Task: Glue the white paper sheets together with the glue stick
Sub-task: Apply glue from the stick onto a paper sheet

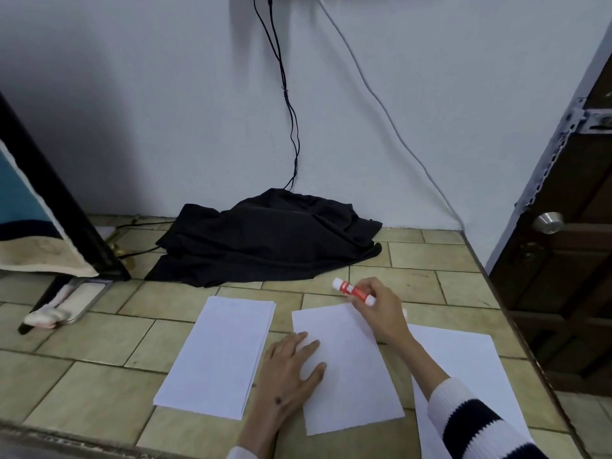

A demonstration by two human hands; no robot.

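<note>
Tiled counter [99,376] in beige-green, running up to a pale wall [165,111]; all positions below are relative to the middle sheet [351,376], a single white page lying flat near the front edge.

- Left hand [291,369]: flat on the middle sheet's left edge, fingers straight and spread, pressing the paper down. Nothing grasped.
- Right hand [381,309]: over the middle sheet's far right corner, fingers curled around the glue stick [353,292]. Striped white and dark sleeve [470,422] on that arm.
- Glue stick: red body with white ends, tilted, upper end pointing away and to the left, lower end just above the sheet's far corner. Can't tell whether it touches the paper.
- Paper stack [218,352]: just left of the middle sheet, several white sheets squared up, not touching it.
- Right sheet [463,359]: white paper just right of the middle sheet, partly under the right forearm.
- Black cloth [265,236]: bunched in a heap beyond the middle sheet, against the wall.
- Black cables [284,94] and a white cable [381,101] hang down the wall above the cloth.
- Dark wooden door [563,260] with a metal knob [548,222] well off to the right.
- Far left: a dark leaning frame [66,210] and a small metal tray [89,296].
</note>
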